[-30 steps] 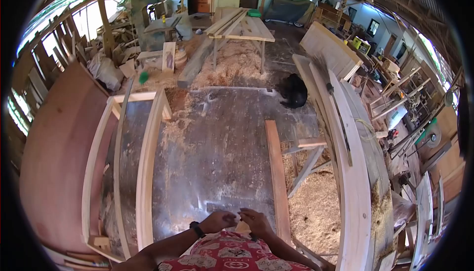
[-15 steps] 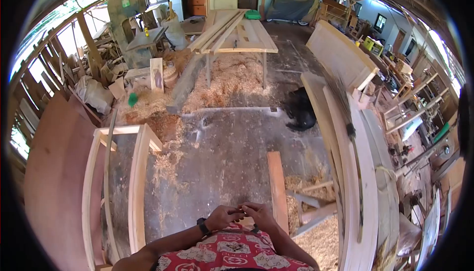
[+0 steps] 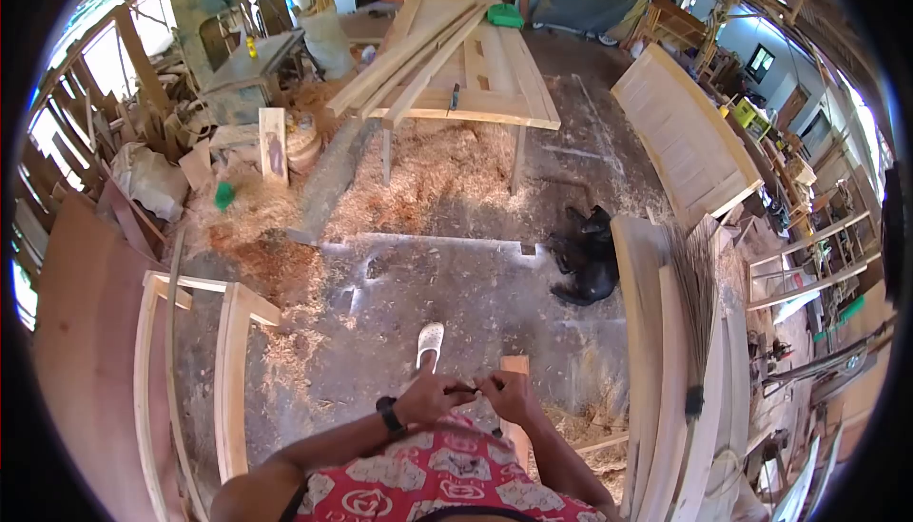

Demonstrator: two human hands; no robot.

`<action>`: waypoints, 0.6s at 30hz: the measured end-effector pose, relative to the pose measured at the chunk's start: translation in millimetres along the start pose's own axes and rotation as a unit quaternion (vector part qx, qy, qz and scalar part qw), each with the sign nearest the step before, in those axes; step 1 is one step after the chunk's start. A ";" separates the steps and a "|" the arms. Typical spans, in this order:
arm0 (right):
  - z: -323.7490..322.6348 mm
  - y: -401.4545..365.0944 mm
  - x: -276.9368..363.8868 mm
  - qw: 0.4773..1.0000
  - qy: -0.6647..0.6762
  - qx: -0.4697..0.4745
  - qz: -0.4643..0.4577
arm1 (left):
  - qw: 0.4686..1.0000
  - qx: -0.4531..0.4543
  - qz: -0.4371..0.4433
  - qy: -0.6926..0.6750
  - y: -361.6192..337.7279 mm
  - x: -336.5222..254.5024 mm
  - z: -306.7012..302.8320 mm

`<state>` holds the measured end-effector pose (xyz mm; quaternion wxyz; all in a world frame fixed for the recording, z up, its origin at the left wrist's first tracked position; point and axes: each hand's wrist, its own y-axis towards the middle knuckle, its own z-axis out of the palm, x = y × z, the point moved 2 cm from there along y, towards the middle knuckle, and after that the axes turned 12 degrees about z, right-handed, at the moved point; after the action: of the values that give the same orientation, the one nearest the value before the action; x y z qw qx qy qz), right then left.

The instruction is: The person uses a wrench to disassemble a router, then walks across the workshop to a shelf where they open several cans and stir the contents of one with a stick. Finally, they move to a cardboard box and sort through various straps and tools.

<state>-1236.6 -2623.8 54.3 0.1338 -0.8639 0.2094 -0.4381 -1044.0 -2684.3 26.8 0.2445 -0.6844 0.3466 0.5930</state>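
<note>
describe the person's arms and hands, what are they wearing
Both arms are bare, with no sleeves on the forearms and no gloves on the left hand or right hand. A black wristband, likely a watch, sits on the left wrist. The top is red with a pale repeating print.

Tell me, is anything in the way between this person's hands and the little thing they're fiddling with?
Nothing visible is. The left hand and right hand meet in front of the red shirt, fingertips directly on a small dark item that is too small to identify.
</note>
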 end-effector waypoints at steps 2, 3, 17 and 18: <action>-18.1 54.0 18.6 0.999 0.013 -0.013 0.033 | 0.995 0.073 0.055 0.044 68.7 -5.2 -37.0; -28.6 69.1 23.4 0.997 0.011 -0.066 0.025 | 0.995 0.075 0.055 0.036 95.9 -5.2 -47.1; -198.8 288.4 14.8 0.878 0.395 -0.260 0.076 | 0.909 0.215 -0.145 -0.325 476.8 18.8 -75.2; -212.1 307.4 10.8 0.861 0.425 -0.274 0.048 | 0.906 0.207 -0.134 -0.344 503.9 24.7 -71.7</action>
<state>-1478.5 -2908.5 57.4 -0.1893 -0.5845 0.3986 -0.6809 -1381.8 -3064.8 53.8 0.5620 -0.4116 0.2613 0.6682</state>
